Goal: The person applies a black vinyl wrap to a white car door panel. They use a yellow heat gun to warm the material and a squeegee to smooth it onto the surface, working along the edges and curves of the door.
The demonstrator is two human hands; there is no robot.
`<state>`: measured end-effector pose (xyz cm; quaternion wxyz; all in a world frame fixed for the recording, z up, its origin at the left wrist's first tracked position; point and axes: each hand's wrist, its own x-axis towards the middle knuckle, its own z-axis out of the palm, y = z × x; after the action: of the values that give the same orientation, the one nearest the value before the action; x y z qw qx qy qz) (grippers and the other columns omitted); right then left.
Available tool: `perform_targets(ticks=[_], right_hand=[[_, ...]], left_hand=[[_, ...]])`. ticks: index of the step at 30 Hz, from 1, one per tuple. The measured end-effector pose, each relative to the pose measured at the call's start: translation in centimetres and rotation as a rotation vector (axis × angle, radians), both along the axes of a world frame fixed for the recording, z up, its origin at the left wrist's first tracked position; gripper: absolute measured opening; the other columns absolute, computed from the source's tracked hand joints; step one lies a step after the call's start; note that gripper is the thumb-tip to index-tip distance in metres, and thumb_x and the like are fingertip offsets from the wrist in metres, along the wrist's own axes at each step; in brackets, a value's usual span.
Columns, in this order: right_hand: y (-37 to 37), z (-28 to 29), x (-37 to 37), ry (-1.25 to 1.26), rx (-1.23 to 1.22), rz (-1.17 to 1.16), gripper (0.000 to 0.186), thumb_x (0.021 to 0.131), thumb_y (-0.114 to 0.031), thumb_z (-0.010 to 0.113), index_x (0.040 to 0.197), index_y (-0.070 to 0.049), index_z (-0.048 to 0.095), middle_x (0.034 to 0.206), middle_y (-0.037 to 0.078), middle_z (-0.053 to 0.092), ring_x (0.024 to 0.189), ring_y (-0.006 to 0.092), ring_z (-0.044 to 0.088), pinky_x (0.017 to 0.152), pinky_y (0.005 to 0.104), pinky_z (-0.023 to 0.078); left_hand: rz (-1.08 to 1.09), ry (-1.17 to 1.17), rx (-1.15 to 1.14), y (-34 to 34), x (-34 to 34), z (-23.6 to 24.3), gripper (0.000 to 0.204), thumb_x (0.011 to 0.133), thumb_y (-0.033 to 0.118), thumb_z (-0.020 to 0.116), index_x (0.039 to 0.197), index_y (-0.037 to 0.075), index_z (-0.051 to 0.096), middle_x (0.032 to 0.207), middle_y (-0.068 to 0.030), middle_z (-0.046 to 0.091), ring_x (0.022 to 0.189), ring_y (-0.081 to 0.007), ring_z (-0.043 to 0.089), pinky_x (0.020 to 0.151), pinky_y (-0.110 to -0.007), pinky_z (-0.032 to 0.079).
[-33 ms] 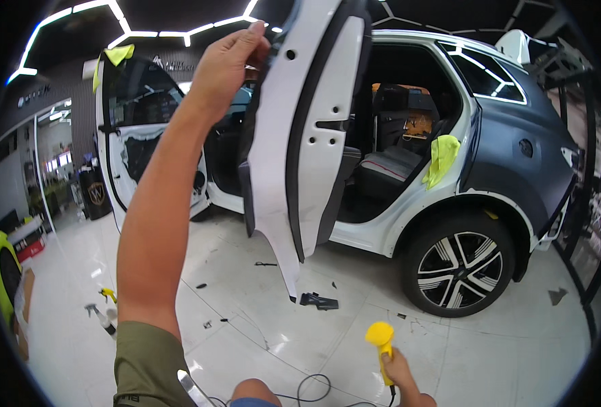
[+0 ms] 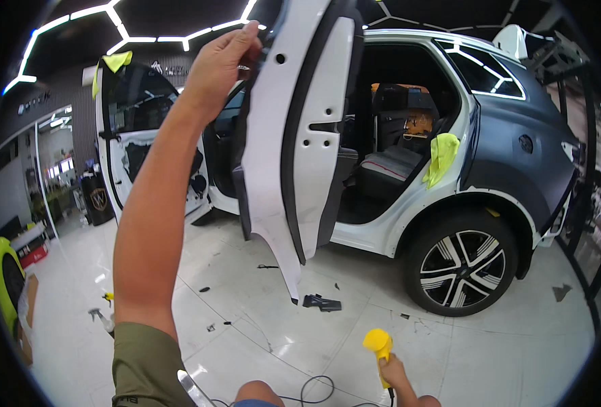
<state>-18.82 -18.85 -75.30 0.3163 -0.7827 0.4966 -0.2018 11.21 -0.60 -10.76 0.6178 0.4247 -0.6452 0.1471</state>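
In front of me stands the open rear door (image 2: pixel 322 163) of a car, its white inner edge with bolt holes and a latch slot facing me. A pale sheet of film (image 2: pixel 265 193) runs down along that edge and ends in a loose pointed tail near the floor. My left hand (image 2: pixel 220 64) is raised at the upper part of the door, thumb and fingers pinched on the film's edge; the fingertips are partly hidden. Low on the right, my right hand (image 2: pixel 393 372) grips a yellow heat gun (image 2: pixel 379 342) by its handle, nozzle apart from the door.
The car's rear wheel (image 2: pixel 462 270) and dark rear quarter panel (image 2: pixel 517 142) are on the right. Yellow-green cloths (image 2: pixel 443 159) hang on the body and front door (image 2: pixel 152 115). Film scraps (image 2: pixel 322 302) and a cable (image 2: pixel 314 386) lie on the floor; a spray bottle (image 2: pixel 99 317) stands left.
The view has shifted slightly. The door and film edge appear a little further left; both hands keep their grips.
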Motion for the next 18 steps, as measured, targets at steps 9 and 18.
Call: perform_targets(ticks=[9,18], right_hand=[[4.1,-14.2,1.5,0.567,0.223,0.140,0.045,0.093,-0.030,0.050,0.129,-0.004,0.055,0.123,0.017,0.061,0.114,0.0338,0.057,0.092,0.0388,0.049],[1.4,-17.7,2.9,0.636,0.219,0.255,0.041,0.091,-0.028,0.048,0.122,-0.004,0.061,0.124,0.018,0.061,0.118,0.0308,0.057,0.096,0.0415,0.047]], left_hand=[[0.086,-0.063,0.094,-0.9,-2.5,3.8,0.033,0.093,0.045,0.059,0.088,0.013,0.066,0.075,0.0063,0.058,0.070,-0.0046,0.051,0.070,-0.024,0.042],[0.330,-0.244,-0.001,0.5,-2.8,3.3,0.038,0.093,0.044,0.061,0.081,0.008,0.066,0.062,0.0082,0.046,0.056,-0.0023,0.038,0.053,-0.018,0.032]])
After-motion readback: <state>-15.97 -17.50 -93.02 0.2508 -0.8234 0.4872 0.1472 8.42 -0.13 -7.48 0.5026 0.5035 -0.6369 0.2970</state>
